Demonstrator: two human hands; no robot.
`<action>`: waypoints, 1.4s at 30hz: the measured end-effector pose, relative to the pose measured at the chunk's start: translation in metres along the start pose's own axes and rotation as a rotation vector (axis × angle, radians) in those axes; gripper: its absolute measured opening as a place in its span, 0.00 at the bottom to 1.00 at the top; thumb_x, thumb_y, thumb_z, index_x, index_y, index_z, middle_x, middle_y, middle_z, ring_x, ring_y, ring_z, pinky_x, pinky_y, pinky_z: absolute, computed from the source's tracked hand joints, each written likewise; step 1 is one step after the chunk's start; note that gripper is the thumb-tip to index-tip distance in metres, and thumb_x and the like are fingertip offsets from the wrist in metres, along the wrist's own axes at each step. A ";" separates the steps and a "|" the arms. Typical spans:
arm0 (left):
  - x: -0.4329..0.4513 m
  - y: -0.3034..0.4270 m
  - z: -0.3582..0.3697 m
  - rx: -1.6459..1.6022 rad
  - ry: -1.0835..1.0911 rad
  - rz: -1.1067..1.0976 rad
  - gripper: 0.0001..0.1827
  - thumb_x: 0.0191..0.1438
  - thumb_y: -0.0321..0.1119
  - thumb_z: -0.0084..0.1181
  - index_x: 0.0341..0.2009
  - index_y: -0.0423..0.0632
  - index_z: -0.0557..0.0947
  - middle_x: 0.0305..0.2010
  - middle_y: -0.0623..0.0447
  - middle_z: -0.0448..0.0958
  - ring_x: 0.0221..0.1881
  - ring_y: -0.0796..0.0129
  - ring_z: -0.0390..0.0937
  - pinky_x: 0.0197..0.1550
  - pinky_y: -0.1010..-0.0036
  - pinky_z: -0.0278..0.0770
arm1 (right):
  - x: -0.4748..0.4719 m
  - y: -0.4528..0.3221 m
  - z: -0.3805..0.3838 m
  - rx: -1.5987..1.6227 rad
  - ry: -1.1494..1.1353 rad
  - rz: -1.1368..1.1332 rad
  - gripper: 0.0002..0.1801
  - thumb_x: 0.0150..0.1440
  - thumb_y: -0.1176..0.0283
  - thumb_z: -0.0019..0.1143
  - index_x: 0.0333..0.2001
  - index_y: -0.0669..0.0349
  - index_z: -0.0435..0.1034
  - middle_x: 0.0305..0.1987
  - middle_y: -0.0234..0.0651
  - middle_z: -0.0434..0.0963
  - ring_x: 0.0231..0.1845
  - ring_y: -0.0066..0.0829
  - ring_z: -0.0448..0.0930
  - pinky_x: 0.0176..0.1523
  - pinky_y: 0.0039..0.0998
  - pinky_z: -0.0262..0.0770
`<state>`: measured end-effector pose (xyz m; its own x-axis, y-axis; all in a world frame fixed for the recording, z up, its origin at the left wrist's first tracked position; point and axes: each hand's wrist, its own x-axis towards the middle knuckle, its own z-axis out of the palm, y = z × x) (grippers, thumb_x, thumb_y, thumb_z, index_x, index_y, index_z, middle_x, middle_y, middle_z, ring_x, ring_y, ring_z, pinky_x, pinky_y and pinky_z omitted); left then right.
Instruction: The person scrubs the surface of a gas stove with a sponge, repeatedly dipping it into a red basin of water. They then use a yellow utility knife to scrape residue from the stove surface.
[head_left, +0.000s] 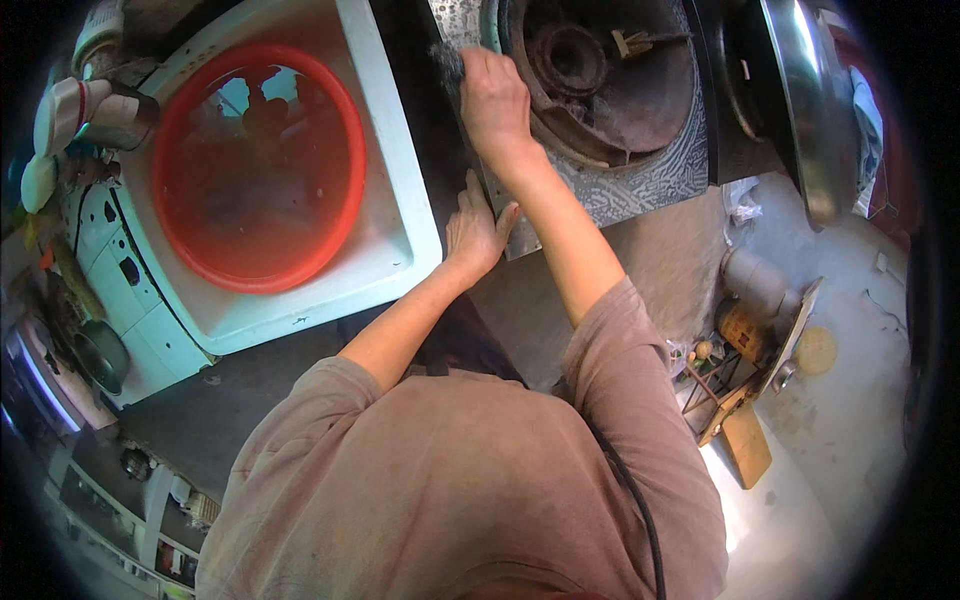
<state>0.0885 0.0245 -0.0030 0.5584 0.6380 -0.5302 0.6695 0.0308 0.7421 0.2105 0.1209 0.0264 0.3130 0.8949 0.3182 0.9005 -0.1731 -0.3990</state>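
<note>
My right hand (495, 101) is closed around a dark, bristly or wiry scrubber (448, 61), held at the left edge of a metal-topped stove (637, 184). Below it, my left hand (476, 229) rests against the side of the stove near its front corner, thumb raised and the other fingers stretched upward; nothing shows in it. The stove's round burner well (649, 127) is uncovered and brown inside, with small pale scraps in it. Left of both hands, a red plastic basin (356, 184) of murky water sits in a white sink (397, 225).
A dark gap separates sink and stove. Bottles and a metal container (124, 120) crowd the sink's far left side, above a dark green bowl (101, 356). A large shiny metal pan (814, 135) stands right of the stove. Farther right are a gas cylinder (754, 277) and a wooden board (746, 446).
</note>
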 end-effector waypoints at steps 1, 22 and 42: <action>-0.001 -0.001 0.000 -0.003 -0.002 -0.002 0.47 0.55 0.54 0.50 0.66 0.38 0.43 0.55 0.24 0.63 0.49 0.29 0.69 0.50 0.47 0.66 | 0.005 -0.001 0.001 -0.006 -0.011 0.028 0.22 0.43 0.87 0.48 0.45 0.64 0.68 0.44 0.45 0.74 0.48 0.47 0.73 0.50 0.40 0.72; 0.000 0.003 -0.004 -0.024 -0.004 0.005 0.48 0.53 0.49 0.55 0.66 0.36 0.45 0.57 0.26 0.61 0.48 0.30 0.70 0.50 0.48 0.68 | -0.112 0.021 -0.053 -0.086 0.000 0.147 0.24 0.39 0.87 0.48 0.45 0.66 0.69 0.47 0.45 0.75 0.49 0.46 0.74 0.52 0.38 0.72; 0.007 -0.013 0.010 -0.026 0.048 0.070 0.47 0.54 0.58 0.48 0.66 0.38 0.47 0.59 0.28 0.61 0.54 0.32 0.66 0.54 0.51 0.65 | -0.094 0.018 -0.034 -0.022 0.087 0.066 0.23 0.41 0.84 0.49 0.45 0.65 0.70 0.45 0.44 0.75 0.48 0.45 0.73 0.51 0.39 0.72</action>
<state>0.0881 0.0208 -0.0202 0.5788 0.6752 -0.4572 0.6165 0.0047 0.7874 0.2075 0.0195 0.0185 0.3957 0.8424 0.3658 0.8834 -0.2402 -0.4025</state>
